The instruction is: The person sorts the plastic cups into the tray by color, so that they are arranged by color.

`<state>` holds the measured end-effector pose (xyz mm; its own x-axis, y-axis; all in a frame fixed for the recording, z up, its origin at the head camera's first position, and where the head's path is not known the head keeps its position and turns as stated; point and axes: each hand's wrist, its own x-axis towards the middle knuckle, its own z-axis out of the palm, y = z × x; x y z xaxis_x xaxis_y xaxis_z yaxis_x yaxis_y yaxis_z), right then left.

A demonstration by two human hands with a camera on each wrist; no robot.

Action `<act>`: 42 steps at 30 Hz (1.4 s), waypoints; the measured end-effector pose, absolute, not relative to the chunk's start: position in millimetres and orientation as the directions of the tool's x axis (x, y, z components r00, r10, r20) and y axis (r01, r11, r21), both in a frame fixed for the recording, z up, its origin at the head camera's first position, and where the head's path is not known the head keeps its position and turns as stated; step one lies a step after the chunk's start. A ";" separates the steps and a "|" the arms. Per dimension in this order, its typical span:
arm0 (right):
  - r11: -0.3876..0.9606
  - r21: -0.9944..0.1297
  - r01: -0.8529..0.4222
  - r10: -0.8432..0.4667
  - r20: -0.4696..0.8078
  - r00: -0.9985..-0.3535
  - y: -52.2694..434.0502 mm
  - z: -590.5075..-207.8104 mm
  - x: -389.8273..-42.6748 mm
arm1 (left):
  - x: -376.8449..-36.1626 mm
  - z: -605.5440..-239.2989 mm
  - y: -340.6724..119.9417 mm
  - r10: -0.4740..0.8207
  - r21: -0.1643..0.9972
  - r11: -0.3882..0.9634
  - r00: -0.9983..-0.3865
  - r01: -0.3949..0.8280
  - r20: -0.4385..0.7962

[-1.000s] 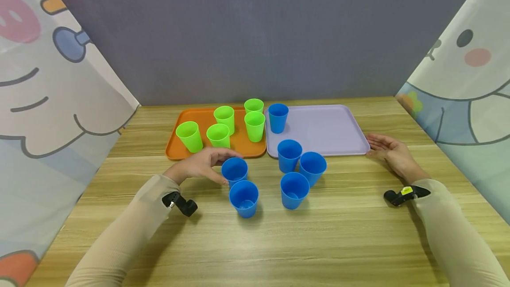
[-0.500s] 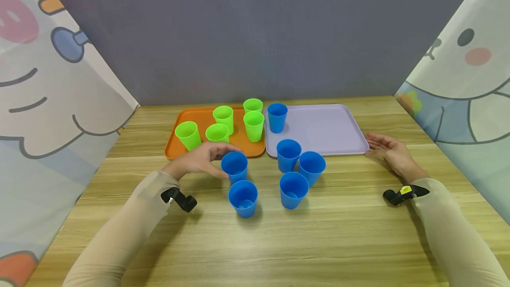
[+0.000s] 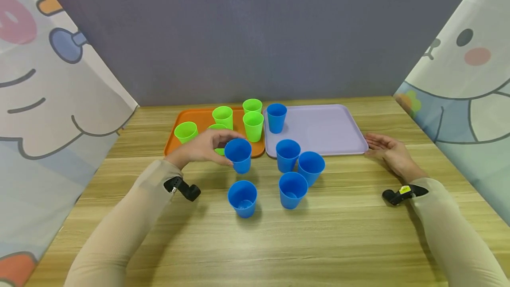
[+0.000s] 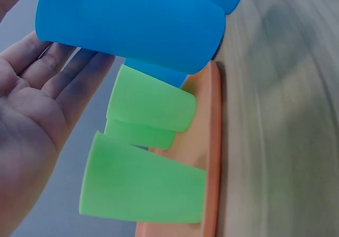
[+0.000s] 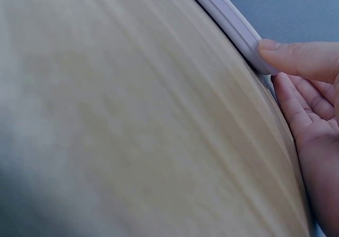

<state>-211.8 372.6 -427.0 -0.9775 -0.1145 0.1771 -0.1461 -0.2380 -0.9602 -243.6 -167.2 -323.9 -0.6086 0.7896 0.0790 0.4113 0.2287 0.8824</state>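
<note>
My left hand (image 3: 205, 147) grips a blue cup (image 3: 238, 156) by its side and holds it above the table, just in front of the orange tray (image 3: 198, 117). In the left wrist view the blue cup (image 4: 132, 23) lies against the fingers of my left hand (image 4: 32, 120), with green cups (image 4: 143, 187) on the orange tray (image 4: 213, 142) behind. My right hand (image 3: 388, 150) rests palm up on the table with relaxed fingers. Its thumb (image 5: 296, 57) touches the rim of the purple tray (image 5: 228, 17) at the tray's front right corner (image 3: 360, 147).
Several green cups (image 3: 253, 126) stand on the orange tray. One blue cup (image 3: 276, 118) stands at the purple tray's back left. Several more blue cups (image 3: 293, 189) stand on the wooden table (image 3: 338, 234) in front of the trays. Printed curtains flank both sides.
My left hand has closed round the blue cup and lifted it off the table, carrying it slightly away toward the trays. The right hand has stayed put.
</note>
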 end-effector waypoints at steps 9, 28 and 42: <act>-0.248 -0.958 -0.147 -0.114 0.180 -0.977 372.9 -427.6 -212.4 | -253.0 -308.7 -150.2 0.751 0.874 0.257 -0.655 0.412 0.088; -0.213 -0.963 -0.164 -0.098 0.188 -0.977 372.1 -426.9 -213.2 | -278.9 -288.3 -112.8 0.702 0.868 0.282 -0.705 0.407 0.103; -0.217 -0.965 -0.148 -0.086 0.170 -0.982 371.6 -424.3 -211.4 | -293.7 -280.0 -78.2 0.677 0.853 0.319 -0.729 0.413 0.100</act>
